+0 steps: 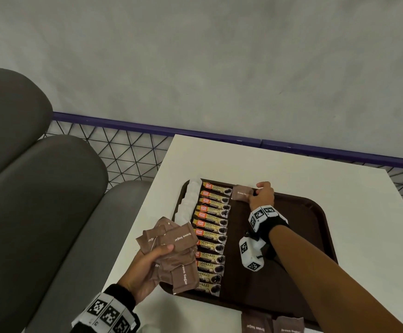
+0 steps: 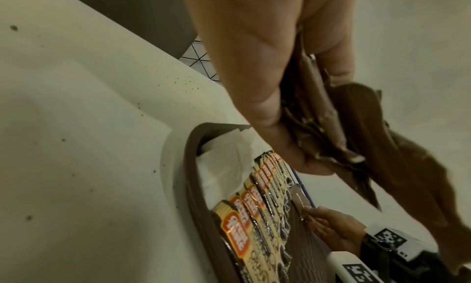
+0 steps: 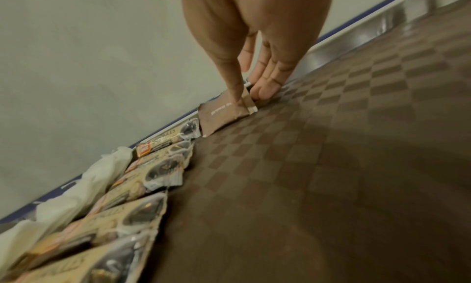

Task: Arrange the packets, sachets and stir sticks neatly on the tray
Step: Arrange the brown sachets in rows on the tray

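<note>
A dark brown tray (image 1: 299, 212) lies on the white table (image 1: 267, 164). Down its left side runs a column of several coffee granule packets (image 1: 212, 234), with white paper-wrapped items (image 1: 188, 203) beside them at the tray's left rim. My left hand (image 1: 147, 263) grips a bunch of several brown sugar sachets (image 1: 174, 251) above the tray's front left corner. My right hand (image 1: 261, 193) pinches the right end of one brown sugar sachet (image 1: 242, 193) lying at the tray's far edge, next to the top coffee packet. In the right wrist view, thumb and fingers (image 3: 265, 90) hold that sachet (image 3: 221, 116).
Two more brown sugar sachets (image 1: 272, 325) lie on the table in front of the tray. A grey padded seat (image 1: 39, 188) stands to the left. A wire mesh barrier with a purple rail (image 1: 147, 128) runs behind the table. The tray's chequered floor (image 3: 331, 166) is bare right of the packets.
</note>
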